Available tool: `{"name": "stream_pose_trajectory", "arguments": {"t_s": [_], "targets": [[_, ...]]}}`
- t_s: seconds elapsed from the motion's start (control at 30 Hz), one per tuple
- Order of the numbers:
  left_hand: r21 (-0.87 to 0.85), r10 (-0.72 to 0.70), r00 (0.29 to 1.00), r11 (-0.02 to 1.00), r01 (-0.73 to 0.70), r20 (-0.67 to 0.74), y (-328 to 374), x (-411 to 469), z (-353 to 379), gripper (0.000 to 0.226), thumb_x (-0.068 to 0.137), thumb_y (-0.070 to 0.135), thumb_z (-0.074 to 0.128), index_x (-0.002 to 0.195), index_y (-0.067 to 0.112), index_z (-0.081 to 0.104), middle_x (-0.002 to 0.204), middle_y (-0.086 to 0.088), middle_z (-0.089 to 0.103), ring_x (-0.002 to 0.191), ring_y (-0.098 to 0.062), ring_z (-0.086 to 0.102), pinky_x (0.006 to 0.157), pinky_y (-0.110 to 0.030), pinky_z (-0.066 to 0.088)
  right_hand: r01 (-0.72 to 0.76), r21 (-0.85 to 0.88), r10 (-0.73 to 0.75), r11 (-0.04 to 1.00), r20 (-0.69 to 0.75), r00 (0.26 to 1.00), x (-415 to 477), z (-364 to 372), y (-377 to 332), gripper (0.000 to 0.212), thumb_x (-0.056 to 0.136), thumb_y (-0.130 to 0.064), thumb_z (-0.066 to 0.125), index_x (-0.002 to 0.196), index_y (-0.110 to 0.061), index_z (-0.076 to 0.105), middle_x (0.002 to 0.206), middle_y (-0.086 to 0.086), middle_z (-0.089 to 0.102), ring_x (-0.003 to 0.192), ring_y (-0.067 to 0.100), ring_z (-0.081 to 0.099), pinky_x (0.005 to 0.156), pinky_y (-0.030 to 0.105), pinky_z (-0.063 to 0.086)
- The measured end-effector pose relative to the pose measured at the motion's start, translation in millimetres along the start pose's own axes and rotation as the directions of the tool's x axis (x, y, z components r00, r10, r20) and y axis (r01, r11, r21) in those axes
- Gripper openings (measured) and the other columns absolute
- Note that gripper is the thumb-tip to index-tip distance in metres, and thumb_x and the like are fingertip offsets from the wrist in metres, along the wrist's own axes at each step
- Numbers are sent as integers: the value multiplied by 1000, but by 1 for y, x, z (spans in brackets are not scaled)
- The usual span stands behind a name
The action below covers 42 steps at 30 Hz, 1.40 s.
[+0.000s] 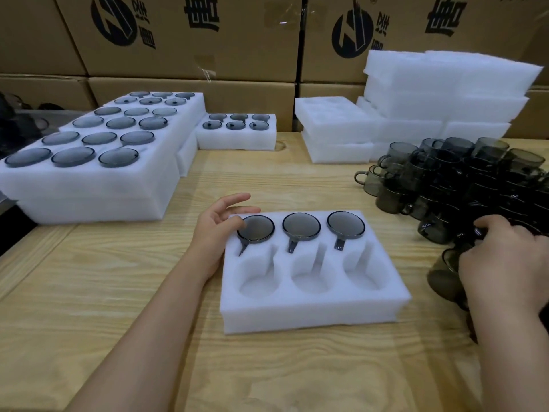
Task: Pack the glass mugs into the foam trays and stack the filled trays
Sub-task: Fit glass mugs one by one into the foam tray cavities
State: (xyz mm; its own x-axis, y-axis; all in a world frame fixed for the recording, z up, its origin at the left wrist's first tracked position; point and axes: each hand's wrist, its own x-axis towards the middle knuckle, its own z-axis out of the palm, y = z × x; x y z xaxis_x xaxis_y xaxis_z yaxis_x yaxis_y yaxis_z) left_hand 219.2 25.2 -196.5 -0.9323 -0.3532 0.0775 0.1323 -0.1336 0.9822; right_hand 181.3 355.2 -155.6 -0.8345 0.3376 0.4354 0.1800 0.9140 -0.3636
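A white foam tray (312, 310) with six pockets lies on the wooden table in front of me. Its far row holds three smoky glass mugs (301, 226), bottoms up, handles pointing toward me. The three near pockets are bare. My left hand (218, 224) rests at the tray's far left corner, fingers relaxed, fingertips touching the left mug (257, 228). My right hand (505, 263) reaches into the pile of loose dark glass mugs (457, 179) at the right and grips one mug (442, 275) at the pile's near edge.
Filled foam trays (89, 179) are stacked at the left, with another filled tray (237, 138) behind them. Unfilled foam trays (445, 96) are piled at the back right. Cardboard boxes (193, 40) wall off the far side of the table.
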Motion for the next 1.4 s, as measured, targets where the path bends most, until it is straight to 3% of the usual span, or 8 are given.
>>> {"name": "stream_pose_trajectory", "arguments": {"t_s": [0.27, 0.4, 0.53, 0.8, 0.9, 1.03, 1.2, 1.4], "targets": [[-113, -9, 1000, 994, 6, -27, 8, 1, -6, 41, 68, 4, 55, 107, 13, 65, 98, -8, 72, 93, -20, 66, 78, -30, 54, 253, 183, -217, 950, -193, 957, -13, -4, -12, 26, 84, 4, 53, 101, -10, 67, 99, 15, 63, 96, 38, 48, 88, 51, 33], [151, 238, 966, 964, -221, -105, 25, -2, -2, 40, 84, -16, 46, 102, 15, 63, 94, -1, 70, 91, -10, 63, 79, -17, 47, 534, 332, -480, 777, -235, 845, -32, -2, -35, 21, 79, 2, 56, 88, -13, 69, 89, 4, 66, 85, 33, 55, 78, 40, 32], [370, 353, 929, 853, -368, 108, 50, -17, 19, 39, 82, -8, 57, 104, 24, 62, 99, 3, 70, 96, -8, 64, 89, -24, 46, 659, 410, -628, 630, -230, 743, -45, 1, -49, 23, 77, 0, 55, 88, -13, 69, 86, -2, 65, 84, 24, 55, 78, 36, 33], [511, 155, 781, 676, -530, 605, 48, -47, 102, 76, 77, 19, 75, 140, 36, 36, 129, 11, 48, 110, 6, 50, 95, -13, 40, 611, 534, -609, 584, -210, 765, -62, -8, -61, 22, 80, -7, 60, 97, -19, 68, 86, -14, 63, 81, 13, 57, 78, 40, 39], [511, 192, 788, 668, -541, 585, 43, -46, 122, 81, 73, 15, 75, 140, 35, 35, 118, 6, 44, 102, 7, 46, 91, -7, 37, 565, 629, -564, 533, -233, 792, -64, -11, -64, 29, 77, -5, 61, 103, -15, 67, 87, -15, 58, 83, 6, 54, 78, 36, 42], [405, 218, 836, 795, -452, 504, 45, -39, 122, 65, 70, 10, 82, 123, 29, 48, 106, 7, 55, 96, -8, 55, 87, -22, 48, 512, 734, -516, 447, -256, 817, -58, -15, -59, 43, 81, -16, 59, 124, -14, 55, 122, -3, 51, 114, 16, 50, 98, 34, 41], [272, 81, 801, 916, -294, 594, 49, -37, 111, 85, 71, 6, 75, 138, 40, 35, 119, -13, 55, 102, -28, 64, 93, -35, 53, 101, 965, -598, 243, 67, 799, -49, -20, -51, 63, 78, -11, 62, 137, -20, 41, 133, -5, 51, 123, 7, 48, 100, 34, 45], [249, -11, 795, 952, -176, 606, 45, -35, 107, 90, 73, 7, 78, 143, 38, 31, 132, 3, 52, 104, -16, 66, 92, -30, 53, 174, 900, -574, 400, 98, 813, -42, -22, -44, 57, 68, -35, 73, 123, -25, 59, 116, -16, 57, 109, 3, 56, 90, 22, 48]]}}
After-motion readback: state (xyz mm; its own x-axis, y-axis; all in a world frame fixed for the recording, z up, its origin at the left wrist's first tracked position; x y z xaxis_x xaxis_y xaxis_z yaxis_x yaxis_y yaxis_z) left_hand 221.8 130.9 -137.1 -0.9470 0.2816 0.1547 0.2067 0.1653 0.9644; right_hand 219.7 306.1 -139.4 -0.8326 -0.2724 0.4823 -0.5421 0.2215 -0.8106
